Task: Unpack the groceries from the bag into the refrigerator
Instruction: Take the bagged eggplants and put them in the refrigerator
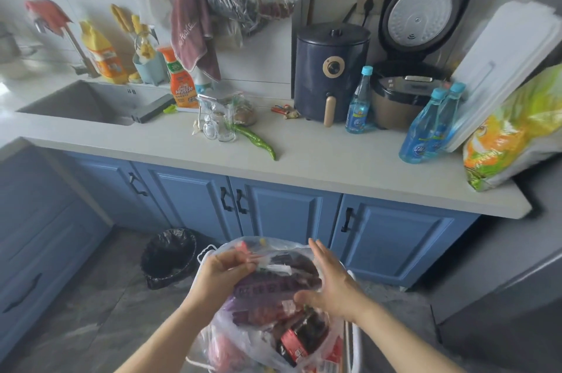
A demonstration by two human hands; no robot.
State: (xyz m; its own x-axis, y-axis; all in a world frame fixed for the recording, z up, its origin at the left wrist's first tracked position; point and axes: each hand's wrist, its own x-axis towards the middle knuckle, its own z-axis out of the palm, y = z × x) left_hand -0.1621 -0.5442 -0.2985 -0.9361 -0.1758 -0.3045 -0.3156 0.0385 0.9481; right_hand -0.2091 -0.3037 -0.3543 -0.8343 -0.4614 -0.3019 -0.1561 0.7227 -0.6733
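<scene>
The left hand (pixel 223 270) pinches the gathered top of a thin, clear plastic grocery bag (pixel 267 339) between fingers and thumb. The right hand (pixel 330 284) is spread flat, fingers straight, resting against the bag's right side and gripping nothing. The bag bulges with dark purple and red packets (labels too blurred to read). It sits in a white wire basket (pixel 354 342), just in front of the blue panelled cabinet doors (pixel 282 214). Left of the bag stands a black-lined waste bin (pixel 168 257). Above the doors, on the pale stone counter (pixel 334 166), lies a long green pepper (pixel 257 140).
</scene>
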